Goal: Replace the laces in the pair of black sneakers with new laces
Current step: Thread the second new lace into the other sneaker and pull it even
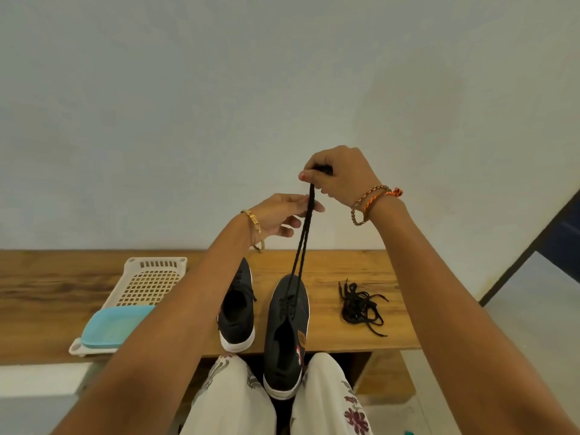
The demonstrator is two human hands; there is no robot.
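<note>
Right hand (340, 175) is pinching both lace (306, 227) ends high above shoe (287, 334), which is lying btwn knees and bench (345, 265); left hand (279, 216), fingers relaxed, is touching the strands w/ fingertips; old laces (361, 306) are lying on bench at right

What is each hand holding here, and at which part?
The right hand pinches both strands of the black lace at their upper ends, pulled up from the sneaker. The left hand only touches the strands lower down, fingers straight.
</note>
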